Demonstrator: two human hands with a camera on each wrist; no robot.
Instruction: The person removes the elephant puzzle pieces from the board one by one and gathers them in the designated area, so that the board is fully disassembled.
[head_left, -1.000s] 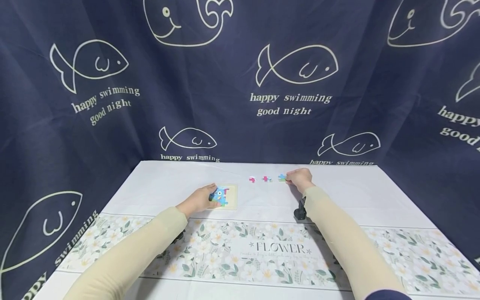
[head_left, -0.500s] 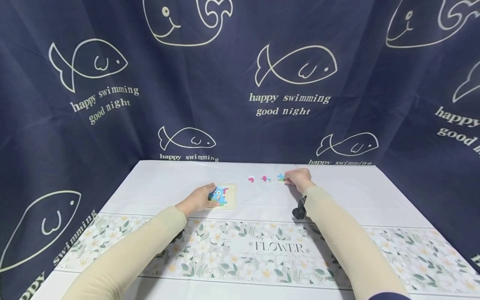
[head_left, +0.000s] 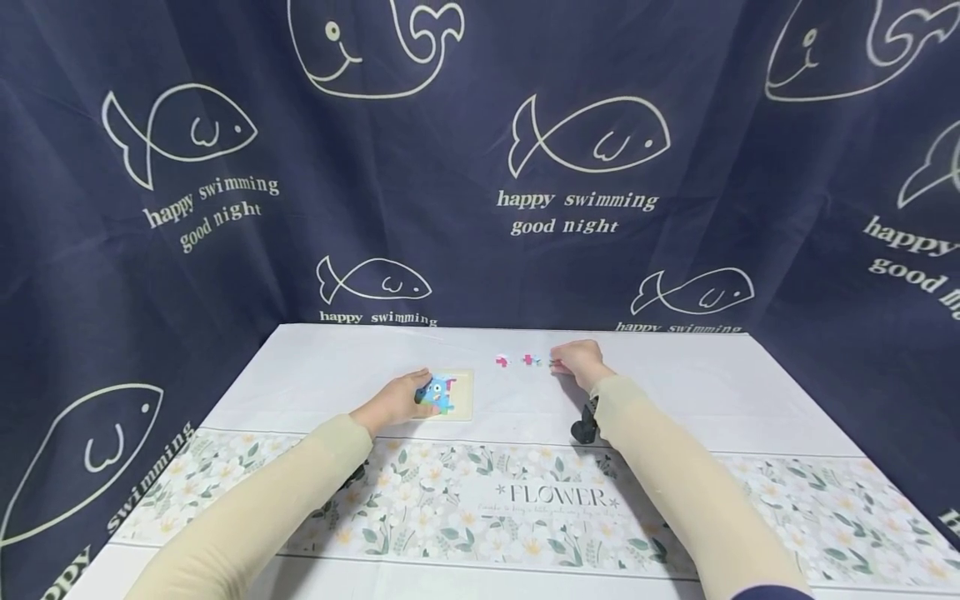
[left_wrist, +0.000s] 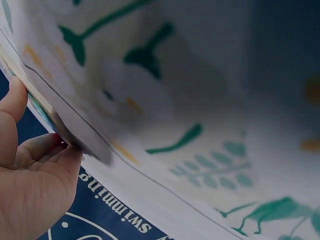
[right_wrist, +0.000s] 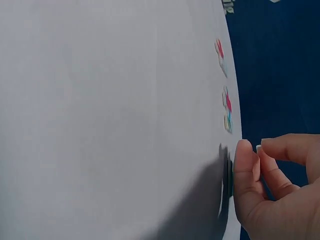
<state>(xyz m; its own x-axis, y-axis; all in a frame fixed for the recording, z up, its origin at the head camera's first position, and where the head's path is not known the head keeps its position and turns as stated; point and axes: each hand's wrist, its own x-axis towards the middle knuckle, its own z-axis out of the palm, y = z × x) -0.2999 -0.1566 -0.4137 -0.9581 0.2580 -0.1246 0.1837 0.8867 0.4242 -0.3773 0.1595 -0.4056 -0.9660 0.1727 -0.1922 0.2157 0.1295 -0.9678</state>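
My left hand (head_left: 393,400) grips the left side of a pale jigsaw puzzle board (head_left: 465,396), thumb and fingers spread along it. A partly assembled blue cartoon picture (head_left: 438,393) lies on the board beside the fingers. In the left wrist view the thumb and fingertips are at the board's edge. My right hand (head_left: 581,362) is over the right end of a row of loose puzzle pieces, thumb and index tips close together. A blue-green piece is mostly hidden under it; I cannot tell whether the fingers pinch it. Left of it lie a pink-and-blue piece (head_left: 531,360) and a pink-and-white piece (head_left: 502,361).
The table has a white cloth (head_left: 487,433) with a flower-printed band (head_left: 420,500) across its front. Behind the far edge hangs a dark blue curtain (head_left: 465,208) with fish drawings. A black wrist camera (head_left: 583,427) sits below the right wrist.
My right hand has shifted slightly left, now covering most of the blue-green piece that showed beside its fingertips. The left hand and the board have stayed in place.
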